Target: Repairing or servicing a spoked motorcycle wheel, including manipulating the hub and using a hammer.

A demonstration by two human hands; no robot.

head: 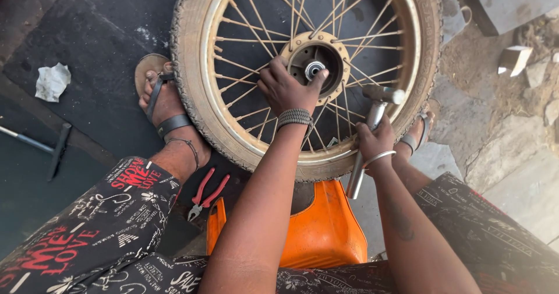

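Your left hand [285, 90] rests on the hub [314, 67] of the spoked wheel [198, 84], with the fingers spread around the bearing [314, 69] at the centre; this grip is open and only presses, it does not hold anything closed. Your right hand [375, 139], just beside and a little lower, is closed around the handle of a metal hammer [372, 116], whose head is above the spokes near the hub.

I think the danger is here: if the hammer comes down while your left fingers stay so near the bearing, it may hit them or bend a thin spoke. The wheel also lies only between your two feet, so it may slide.

I count one wheel, one hammer, one pair of red pliers [205, 195] below your left wrist, one orange stool [323, 230], one crumpled cloth [52, 81].
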